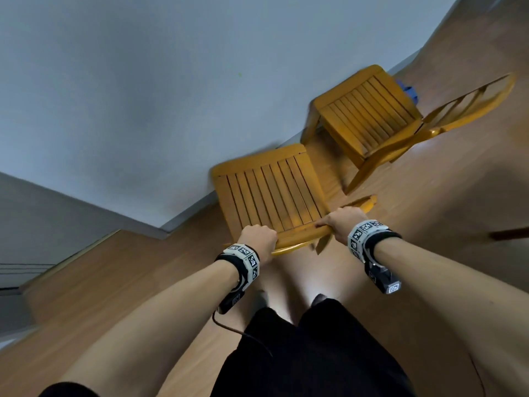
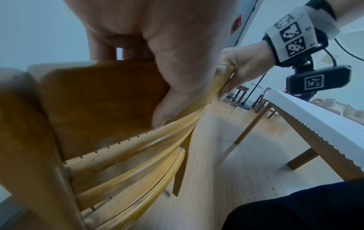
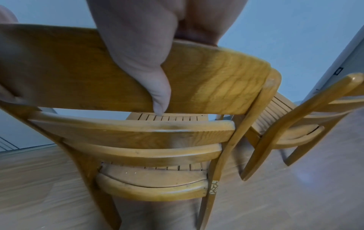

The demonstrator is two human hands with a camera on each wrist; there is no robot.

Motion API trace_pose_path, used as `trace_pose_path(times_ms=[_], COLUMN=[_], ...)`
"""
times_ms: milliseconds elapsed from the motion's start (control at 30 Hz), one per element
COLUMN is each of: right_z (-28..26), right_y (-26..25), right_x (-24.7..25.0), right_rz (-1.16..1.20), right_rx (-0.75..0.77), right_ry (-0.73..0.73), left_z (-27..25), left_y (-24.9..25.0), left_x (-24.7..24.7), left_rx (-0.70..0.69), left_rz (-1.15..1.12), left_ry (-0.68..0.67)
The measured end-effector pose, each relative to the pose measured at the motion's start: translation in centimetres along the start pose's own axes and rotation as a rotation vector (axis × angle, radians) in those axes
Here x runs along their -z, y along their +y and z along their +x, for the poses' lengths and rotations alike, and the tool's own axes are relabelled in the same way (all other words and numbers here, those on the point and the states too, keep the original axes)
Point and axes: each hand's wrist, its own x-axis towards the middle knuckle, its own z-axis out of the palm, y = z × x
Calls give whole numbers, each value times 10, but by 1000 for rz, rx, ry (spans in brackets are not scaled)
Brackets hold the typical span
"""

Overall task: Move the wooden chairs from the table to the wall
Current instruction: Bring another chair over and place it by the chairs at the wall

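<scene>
A yellow-brown wooden chair [image 1: 269, 193] with a slatted seat stands in front of me, its front close to the grey wall [image 1: 128, 96]. My left hand [image 1: 259, 237] grips the left part of its top back rail [image 2: 102, 93], thumb on the near side. My right hand [image 1: 345, 223] grips the right part of the same rail [image 3: 216, 87]. A second wooden chair [image 1: 369, 116] of the same kind stands further right by the wall, its back [image 3: 307, 109] turned to the room.
Wood floor [image 1: 429, 210] runs along the white baseboard [image 1: 189, 216]. A table with a white cloth [image 2: 315, 121] stands behind on my right in the left wrist view. A blue object [image 1: 409, 91] lies behind the second chair. My legs and dark shorts [image 1: 309, 353] are below.
</scene>
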Motion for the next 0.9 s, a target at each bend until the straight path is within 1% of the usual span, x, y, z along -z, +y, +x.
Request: trace_pose_path(times_ms=[100, 267, 367, 467, 600, 700, 900], right_z=[23, 60, 77, 88, 95, 103, 112], right_y=[45, 128, 173, 210, 250, 277, 314], right_x=[16, 30, 35, 35, 29, 22, 4], right_rz=[-62, -159, -214, -235, -245, -261, -303], right_rx=[49, 170, 221, 256, 281, 284, 305], right_ry=[28, 76, 94, 116, 128, 127, 130], left_z=[32, 94, 130, 156, 181, 200, 229], left_y=[17, 59, 81, 101, 123, 140, 172], left_x=[22, 45, 57, 71, 85, 91, 83], left_rx=[36, 113, 167, 193, 213, 194, 179], left_rz=[-38, -111, -143, -167, -177, -164, -179], left_ry=[7, -1, 1, 0, -9, -3, 5])
